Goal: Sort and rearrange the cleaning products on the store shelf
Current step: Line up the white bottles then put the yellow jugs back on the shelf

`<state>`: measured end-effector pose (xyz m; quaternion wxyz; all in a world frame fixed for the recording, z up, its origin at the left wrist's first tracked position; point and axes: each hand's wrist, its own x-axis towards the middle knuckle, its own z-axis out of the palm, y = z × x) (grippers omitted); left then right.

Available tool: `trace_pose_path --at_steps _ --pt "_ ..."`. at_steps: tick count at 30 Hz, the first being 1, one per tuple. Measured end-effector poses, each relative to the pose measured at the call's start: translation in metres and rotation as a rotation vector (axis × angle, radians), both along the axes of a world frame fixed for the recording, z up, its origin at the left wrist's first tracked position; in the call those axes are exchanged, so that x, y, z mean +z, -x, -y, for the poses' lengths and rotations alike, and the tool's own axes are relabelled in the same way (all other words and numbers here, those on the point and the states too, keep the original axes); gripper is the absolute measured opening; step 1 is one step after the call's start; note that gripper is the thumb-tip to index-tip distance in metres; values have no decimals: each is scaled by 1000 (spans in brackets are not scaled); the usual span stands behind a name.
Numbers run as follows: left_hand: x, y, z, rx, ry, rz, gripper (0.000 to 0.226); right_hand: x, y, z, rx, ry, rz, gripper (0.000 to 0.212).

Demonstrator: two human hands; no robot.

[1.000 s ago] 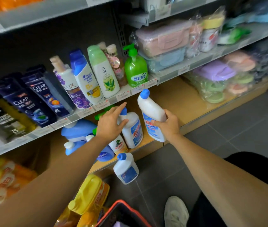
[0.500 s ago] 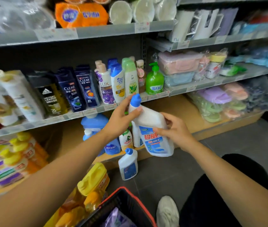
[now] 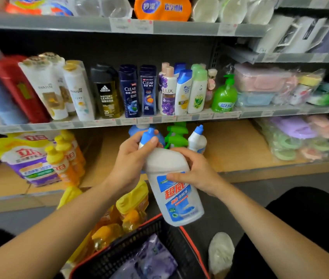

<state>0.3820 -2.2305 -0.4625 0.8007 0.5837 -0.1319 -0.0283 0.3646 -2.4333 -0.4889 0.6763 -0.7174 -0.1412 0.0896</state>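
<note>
Left hand (image 3: pixel 131 158) is gripping the bottle (image 3: pixel 177 202) at its blue-capped neck. Right hand (image 3: pixel 195 174) is clasping its shoulder. Bottle is hanging tilted over the basket (image 3: pixel 131 244), near the low shelf (image 3: pixel 240 154). Probably full and heavy, with smooth plastic; a grip at the body is looking safest.

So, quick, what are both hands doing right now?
Left hand: grips the white cleaner bottle at its blue-capped neck.
Right hand: grips the same bottle's body.

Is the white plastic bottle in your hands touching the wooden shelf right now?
No, the left hand and right hand hold the white plastic bottle clear of the wooden shelf.
</note>
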Motion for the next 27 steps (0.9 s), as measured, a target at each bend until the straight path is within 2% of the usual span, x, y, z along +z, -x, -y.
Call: trace_pose_path --at_steps 7,9,11,13,16,23,27 --pt "-26 15 -40 -234 -90 -183 34 -52 10 -22 44 -48 -72 64" --pt "-26 15 -48 -316 -82 -217 47 -56 7 -24 115 -102 -132 66" --pt "-25 14 -51 -408 -53 -236 70 -57 2 -22 167 -147 -186 69" --pt "-24 13 -51 -460 -52 -205 73 -59 -1 -21 231 -165 -212 70" --pt "-25 14 -45 -340 -197 -88 45 -66 0 -22 220 -180 -218 67" --pt "-45 25 -33 98 -697 329 45 -73 16 -39 -103 -49 -9 62" --pt "-47 26 -28 172 -744 354 33 -78 22 -46 -205 17 63 64"
